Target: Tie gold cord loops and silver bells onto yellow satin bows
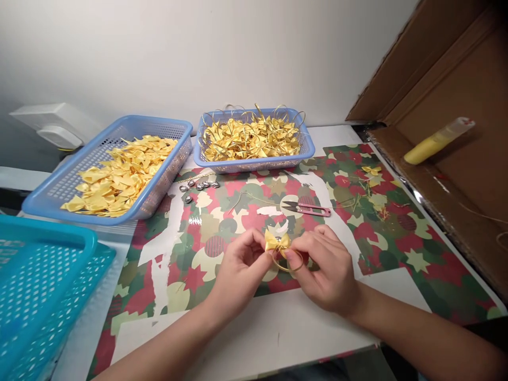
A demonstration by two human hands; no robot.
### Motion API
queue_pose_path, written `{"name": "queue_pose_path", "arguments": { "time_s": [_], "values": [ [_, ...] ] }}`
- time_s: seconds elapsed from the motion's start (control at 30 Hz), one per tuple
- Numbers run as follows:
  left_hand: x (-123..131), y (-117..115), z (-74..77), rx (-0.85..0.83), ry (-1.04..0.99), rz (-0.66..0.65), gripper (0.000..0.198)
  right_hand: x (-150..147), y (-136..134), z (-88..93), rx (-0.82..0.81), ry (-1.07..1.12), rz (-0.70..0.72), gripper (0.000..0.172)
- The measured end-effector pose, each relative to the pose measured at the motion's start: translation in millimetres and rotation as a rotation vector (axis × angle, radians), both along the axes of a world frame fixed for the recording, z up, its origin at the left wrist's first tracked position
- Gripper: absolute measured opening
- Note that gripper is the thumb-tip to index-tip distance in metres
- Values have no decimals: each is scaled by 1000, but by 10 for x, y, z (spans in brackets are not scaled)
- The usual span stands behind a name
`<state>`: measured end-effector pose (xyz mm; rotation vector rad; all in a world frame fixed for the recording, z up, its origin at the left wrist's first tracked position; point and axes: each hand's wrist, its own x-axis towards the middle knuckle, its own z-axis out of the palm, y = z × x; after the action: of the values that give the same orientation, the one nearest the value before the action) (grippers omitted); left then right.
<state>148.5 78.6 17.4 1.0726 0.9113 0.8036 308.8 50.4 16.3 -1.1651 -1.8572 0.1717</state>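
Between my two hands is a small yellow ribbon bow (277, 241) with a loop of gold cord (291, 269) hanging below it. My left hand (246, 259) pinches the bow's left side between thumb and forefinger. My right hand (326, 264) is closed at the bow's right side, its thumb and forefinger pinching the gold cord. Just beyond the hands lies a pair of pink-handled thread snips (306, 208). Several silver bells (203, 185) rest on the patterned paper to the upper left.
A blue basket of yellow bows (123, 174) stands at left; another blue basket (254, 165) behind holds bows with gold loops. Teal baskets (47, 296) occupy the near left. Thread scraps (375, 193) lie at right, beside a cardboard box (444, 106) and a yellow tube (436, 143).
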Motion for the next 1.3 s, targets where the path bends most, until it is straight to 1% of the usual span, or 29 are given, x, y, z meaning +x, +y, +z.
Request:
{"name": "queue_pose_path", "arguments": {
  "time_s": [0.13, 0.23, 0.3, 0.37, 0.43, 0.53, 0.6, 0.7, 0.8, 0.87, 1.0, 1.07, 1.2, 1.3],
  "values": [
    [-24, -1, 32, 181, 172, -189, 21, 46, 20, -30, 33, -92, 48, 12],
    [-69, 13, 54, 355, 306, -259, 25, 75, 39, -40, 55, -158, 69, 11],
    [-100, 26, 65, 464, 370, -265, 26, 87, 49, -38, 60, -173, 75, 11],
    [-123, 41, 70, 527, 428, -264, 28, 94, 58, -32, 67, -177, 87, 11],
    [-139, 60, 66, 551, 492, -239, 30, 98, 64, -26, 71, -183, 103, 11],
    [-158, 94, 59, 566, 550, -163, 32, 105, 71, -20, 80, -198, 116, 14],
    [-173, 119, 62, 568, 544, -134, 30, 114, 78, -19, 89, -212, 126, 16],
    [-195, 155, 80, 586, 524, -137, 26, 131, 92, -21, 91, -234, 155, 18],
    [-200, 177, 95, 653, 536, -174, 25, 143, 103, -25, 91, -253, 176, 18],
    [-190, 176, 90, 703, 544, -174, 26, 134, 104, -27, 85, -251, 166, 16],
    [-157, 133, 46, 759, 514, -98, 27, 73, 83, -26, -11, -122, 97, 11],
    [-145, 102, 20, 764, 487, -87, 27, 41, 68, -22, -71, -58, 70, 12],
    [-138, 58, -15, 752, 401, -131, 25, 16, 47, -5, -140, 1, 54, 13],
    [-138, 56, -20, 714, 342, -171, 25, 21, 39, 11, -207, 34, 88, 14]
  ]
}}
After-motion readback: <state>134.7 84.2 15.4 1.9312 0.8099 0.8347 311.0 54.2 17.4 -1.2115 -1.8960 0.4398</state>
